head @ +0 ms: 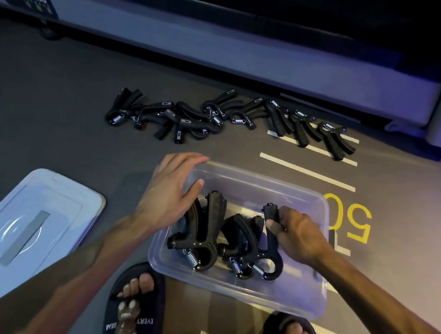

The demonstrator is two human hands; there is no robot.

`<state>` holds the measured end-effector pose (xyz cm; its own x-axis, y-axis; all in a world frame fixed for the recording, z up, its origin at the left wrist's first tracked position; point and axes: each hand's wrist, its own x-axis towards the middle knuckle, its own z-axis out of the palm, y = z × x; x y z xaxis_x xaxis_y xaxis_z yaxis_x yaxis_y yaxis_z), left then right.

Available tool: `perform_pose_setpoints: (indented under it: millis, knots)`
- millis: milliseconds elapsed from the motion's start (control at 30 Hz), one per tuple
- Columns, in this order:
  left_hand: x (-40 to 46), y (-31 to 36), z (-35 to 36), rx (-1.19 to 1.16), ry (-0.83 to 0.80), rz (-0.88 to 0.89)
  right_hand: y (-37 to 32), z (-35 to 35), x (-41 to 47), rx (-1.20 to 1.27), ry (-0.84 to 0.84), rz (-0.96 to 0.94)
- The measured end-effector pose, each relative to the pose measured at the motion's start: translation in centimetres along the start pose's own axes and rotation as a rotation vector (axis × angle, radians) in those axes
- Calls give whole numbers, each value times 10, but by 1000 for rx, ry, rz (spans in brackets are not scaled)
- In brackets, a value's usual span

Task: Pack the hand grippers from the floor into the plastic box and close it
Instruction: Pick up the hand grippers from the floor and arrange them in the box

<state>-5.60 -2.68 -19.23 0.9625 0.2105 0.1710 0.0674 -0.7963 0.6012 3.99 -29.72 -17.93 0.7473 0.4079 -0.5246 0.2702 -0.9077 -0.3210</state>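
Black hand gripper (pixel 270 237) in right grip (pixel 296 236), over box (pixel 245 295)

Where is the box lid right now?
In the head view, the lid lies flat on the floor at lower left, left of the plastic box, beside the left forearm.

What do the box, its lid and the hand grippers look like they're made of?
Box: clear, slightly cloudy plastic; the floor shows through its walls.
Lid: glossy pale plastic, apparently, with light glinting off it.
Hand grippers: matte black handles, probably plastic or rubber, with shiny coiled springs, likely steel.
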Motion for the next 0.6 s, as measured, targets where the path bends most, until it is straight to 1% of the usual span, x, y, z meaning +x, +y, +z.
perform_pose_setpoints:
  millis: [67,167,267,333,467,600]
  knots:
    - [1,-2,2,9,-2,4,-5,11,8,-11,3,59]
    - [3,-3,5,22,-13,2,-6,25,17,107,-26,143]
    - [5,-5,8,15,-16,-8,0,37,18,406,-79,233]
    - [5,-7,11,10,-20,-10,2,41,15,541,-96,259]
    - [4,-10,13,17,-28,-13,4,47,18,550,-99,267]
    - [3,-11,14,24,-33,-15,5,51,17,496,-119,270]
